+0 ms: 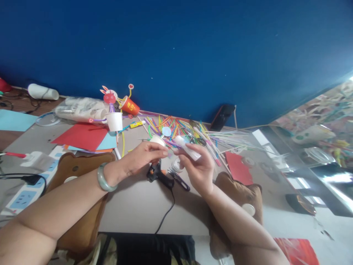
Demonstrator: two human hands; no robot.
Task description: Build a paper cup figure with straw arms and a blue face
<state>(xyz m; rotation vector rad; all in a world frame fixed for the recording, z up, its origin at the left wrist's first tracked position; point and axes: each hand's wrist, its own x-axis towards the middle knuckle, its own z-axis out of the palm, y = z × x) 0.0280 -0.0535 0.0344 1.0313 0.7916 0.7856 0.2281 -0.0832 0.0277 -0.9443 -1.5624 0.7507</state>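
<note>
My left hand point(143, 158), with a pale green bangle at the wrist, is closed with thumb and fingertips pinched together; what they hold, if anything, I cannot make out. Just behind its fingers is a white paper cup point(157, 140), partly hidden. My right hand point(200, 167) is closed round a white, tube-shaped thing point(188, 148), tilted, its exact kind unclear. Below the hands, on the table, lie a black glue gun point(162, 177) with a cord and dark-handled scissors point(180, 180). A small roll of clear tape point(176, 164) sits beside my right fingers.
Colourful pipe cleaners point(173, 124) are spread along the blue wall. A paper-cup figure point(114, 120) and an orange cup point(130, 106) stand at the left, near red paper point(79, 137). Brown cushions point(79, 165) lie under both forearms; a power strip point(26, 195) is far left, a phone point(223, 117) behind.
</note>
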